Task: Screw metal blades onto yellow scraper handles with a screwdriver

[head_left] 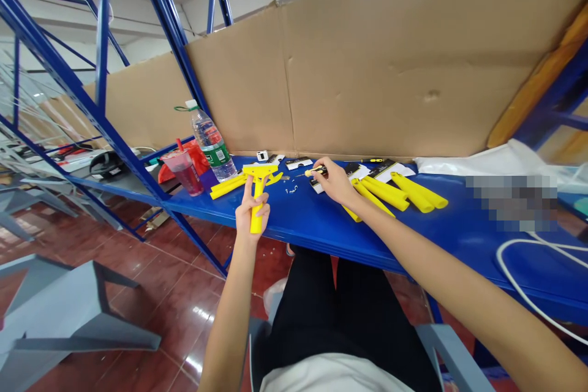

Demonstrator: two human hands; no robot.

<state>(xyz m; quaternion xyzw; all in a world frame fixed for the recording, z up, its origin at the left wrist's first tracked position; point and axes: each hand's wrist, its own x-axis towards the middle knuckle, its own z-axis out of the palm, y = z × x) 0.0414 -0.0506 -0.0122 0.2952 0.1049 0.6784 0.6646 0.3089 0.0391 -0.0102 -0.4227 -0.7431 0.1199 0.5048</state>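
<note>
My left hand [250, 211] is wrapped round the handle of a yellow T-shaped scraper [260, 169], holding it upright with the wide head on top. Over the table, my right hand [335, 180] grips a screwdriver [314, 171] with a yellow-and-black handle. Its thin shaft points left, towards small, shiny pieces [292, 188] that look like screws. Several yellow tube handles [383, 192] lie to the right of that hand, partly behind the forearm. More yellow parts [227, 186] rest left of the scraper.
The blue table [312, 220] backs onto a cardboard panel [349, 73]. A water bottle [212, 144] and a red drink cup [187, 174] stand at left. Printed cards [298, 163] lie along the back. A white cable [509, 269] loops at right; a grey stool [78, 306] is lower left.
</note>
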